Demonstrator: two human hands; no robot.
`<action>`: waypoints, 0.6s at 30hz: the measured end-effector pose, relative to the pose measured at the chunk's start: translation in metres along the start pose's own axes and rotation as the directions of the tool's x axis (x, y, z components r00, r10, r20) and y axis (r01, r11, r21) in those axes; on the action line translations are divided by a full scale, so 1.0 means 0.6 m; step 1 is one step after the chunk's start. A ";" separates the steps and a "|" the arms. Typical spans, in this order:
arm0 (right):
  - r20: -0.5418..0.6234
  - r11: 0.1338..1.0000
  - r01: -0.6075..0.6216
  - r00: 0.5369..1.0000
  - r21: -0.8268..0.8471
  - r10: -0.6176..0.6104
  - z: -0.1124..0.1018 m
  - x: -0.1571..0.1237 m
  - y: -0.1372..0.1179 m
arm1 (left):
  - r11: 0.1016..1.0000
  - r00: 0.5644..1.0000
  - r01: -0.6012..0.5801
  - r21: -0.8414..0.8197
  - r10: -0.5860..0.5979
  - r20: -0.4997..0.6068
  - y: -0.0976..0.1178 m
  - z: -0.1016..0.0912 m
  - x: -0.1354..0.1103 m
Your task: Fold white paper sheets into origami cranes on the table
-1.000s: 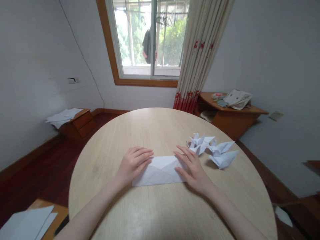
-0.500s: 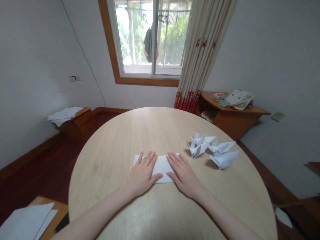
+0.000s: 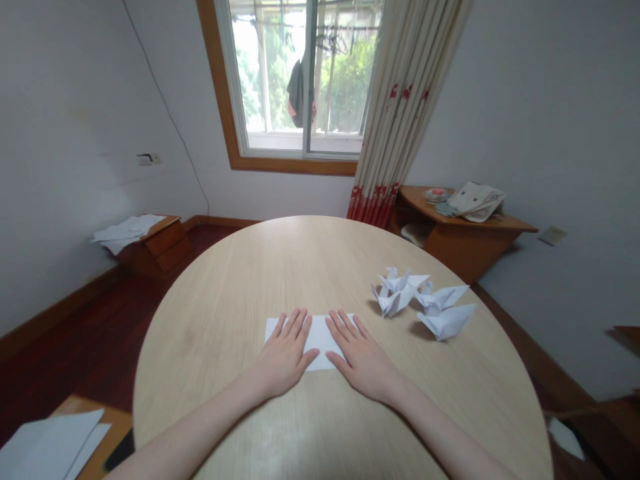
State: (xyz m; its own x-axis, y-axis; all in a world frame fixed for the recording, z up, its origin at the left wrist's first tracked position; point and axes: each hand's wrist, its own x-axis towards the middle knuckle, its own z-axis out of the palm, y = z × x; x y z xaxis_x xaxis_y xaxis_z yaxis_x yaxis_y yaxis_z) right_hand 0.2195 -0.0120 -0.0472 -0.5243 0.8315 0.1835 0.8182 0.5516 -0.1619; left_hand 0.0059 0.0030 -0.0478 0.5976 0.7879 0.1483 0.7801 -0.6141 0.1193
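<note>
A white sheet of paper point(image 3: 319, 333) lies flat on the round wooden table point(image 3: 240, 273), its long side running left to right. My left hand point(image 3: 289, 353) rests palm down on its left part, fingers stretched out. On the right part lies my right hand point(image 3: 357, 353), also flat with the fingers spread. The palms hide both ends of the sheet in part; its middle shows between my thumbs. To the right of my right hand stand several folded white paper birds point(image 3: 445, 320), close together and apart from the sheet.
Loose white sheets point(image 3: 50, 443) lie on a wooden surface at the lower left. More papers cover a small cabinet point(image 3: 167, 250) by the left wall. A corner desk point(image 3: 465, 243) with a cloth bag point(image 3: 477, 200) stands beyond the table, near the curtain point(image 3: 400, 113).
Both hands stay pressed on the paper, and my right hand has shifted slightly left. The whole view has tilted a little. The paper birds have not moved on the table.
</note>
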 end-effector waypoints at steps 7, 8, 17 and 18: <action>-0.019 1.000 -0.012 1.000 0.012 0.012 -0.003 0.000 0.002 | 0.999 0.999 0.013 -0.031 -0.015 -0.038 -0.004 -0.006 0.001; -0.029 1.000 -0.013 0.999 0.019 0.013 -0.006 -0.001 0.001 | 0.999 0.999 0.019 -0.042 -0.021 -0.044 -0.004 -0.010 0.001; -0.043 0.995 -0.040 0.998 0.095 0.044 -0.040 -0.002 -0.014 | 0.989 0.995 0.082 -0.124 -0.088 -0.045 0.003 -0.046 0.007; -0.043 0.994 -0.043 0.998 0.099 0.048 -0.041 -0.002 -0.015 | 0.989 0.995 0.082 -0.125 -0.089 -0.053 0.004 -0.047 0.007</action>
State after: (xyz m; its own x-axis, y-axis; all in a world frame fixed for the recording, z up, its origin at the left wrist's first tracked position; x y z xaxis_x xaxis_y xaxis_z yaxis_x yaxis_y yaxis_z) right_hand 0.2183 -0.0197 -0.0223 -0.4738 0.8534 0.2172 0.8129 0.5187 -0.2647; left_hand 0.0050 0.0035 -0.0191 0.5153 0.8360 0.1887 0.7972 -0.5483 0.2525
